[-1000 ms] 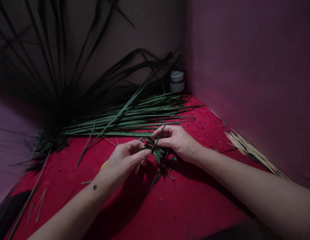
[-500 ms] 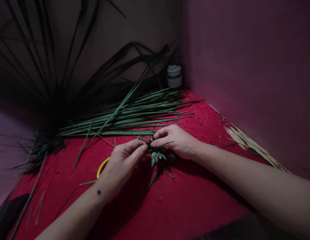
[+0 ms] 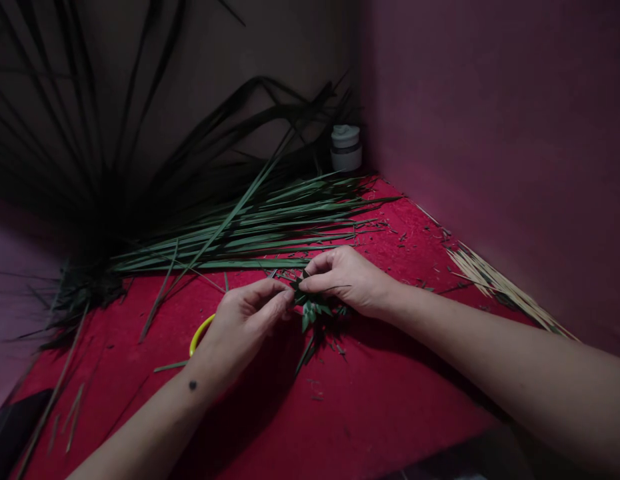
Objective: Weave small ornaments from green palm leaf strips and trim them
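Note:
A small dark green leaf piece with pointed folded tips point(image 3: 313, 311) hangs between my hands above the red cloth. My left hand point(image 3: 255, 313) pinches its left edge between thumb and fingers. From the right, my right hand point(image 3: 340, 277) pinches the upper part, the fingertips of both hands nearly touching. A thin dark strip sticks out across my right fingers. Partly behind my left wrist lies a yellow ring-shaped handle point(image 3: 199, 335); the rest of it is hidden. Below the leaf piece are dark leaf scraps on the cloth.
Long green leaf strips point(image 3: 240, 230) lie across the red cloth point(image 3: 370, 400) beyond my hands. A white lidded container point(image 3: 346, 148) stands in the back corner. Pale thin sticks point(image 3: 510, 290) lie along the right wall. Dark palm fronds point(image 3: 110, 200) rise at the left.
The view has shifted slightly, so most things sit a little further left. Both hands keep their pinch on the leaf piece, which has turned slightly.

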A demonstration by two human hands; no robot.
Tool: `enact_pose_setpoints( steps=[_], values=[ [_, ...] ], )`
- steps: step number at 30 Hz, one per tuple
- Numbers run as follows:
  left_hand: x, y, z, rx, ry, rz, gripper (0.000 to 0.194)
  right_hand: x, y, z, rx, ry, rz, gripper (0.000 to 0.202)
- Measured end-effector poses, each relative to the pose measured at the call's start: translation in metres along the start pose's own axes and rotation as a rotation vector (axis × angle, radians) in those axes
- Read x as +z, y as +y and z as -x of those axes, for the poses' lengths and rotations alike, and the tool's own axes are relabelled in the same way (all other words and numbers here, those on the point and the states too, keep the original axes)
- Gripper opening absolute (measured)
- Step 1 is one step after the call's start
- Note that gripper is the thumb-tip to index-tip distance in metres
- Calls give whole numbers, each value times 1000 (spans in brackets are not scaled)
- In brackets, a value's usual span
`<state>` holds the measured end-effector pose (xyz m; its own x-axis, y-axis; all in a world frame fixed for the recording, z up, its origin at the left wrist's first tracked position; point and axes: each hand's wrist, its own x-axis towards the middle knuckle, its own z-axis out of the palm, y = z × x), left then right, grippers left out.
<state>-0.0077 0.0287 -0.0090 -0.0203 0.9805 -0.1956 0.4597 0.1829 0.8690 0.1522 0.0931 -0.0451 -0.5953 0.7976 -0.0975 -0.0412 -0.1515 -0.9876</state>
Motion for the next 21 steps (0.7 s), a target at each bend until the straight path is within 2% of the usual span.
enact_pose_setpoints(
  steps=[11, 15, 21],
  values=[
    [1, 1, -1, 0, 9, 35, 17, -3, 0, 2, -3, -51, -64, 10],
    [2, 1, 1, 22, 38, 42, 17, -6, 4, -1, -12, -81, -178, 11],
    [1, 0, 3, 117, 132, -76, 17, -5, 0, -1, 24, -123, -400, 14]
  ],
)
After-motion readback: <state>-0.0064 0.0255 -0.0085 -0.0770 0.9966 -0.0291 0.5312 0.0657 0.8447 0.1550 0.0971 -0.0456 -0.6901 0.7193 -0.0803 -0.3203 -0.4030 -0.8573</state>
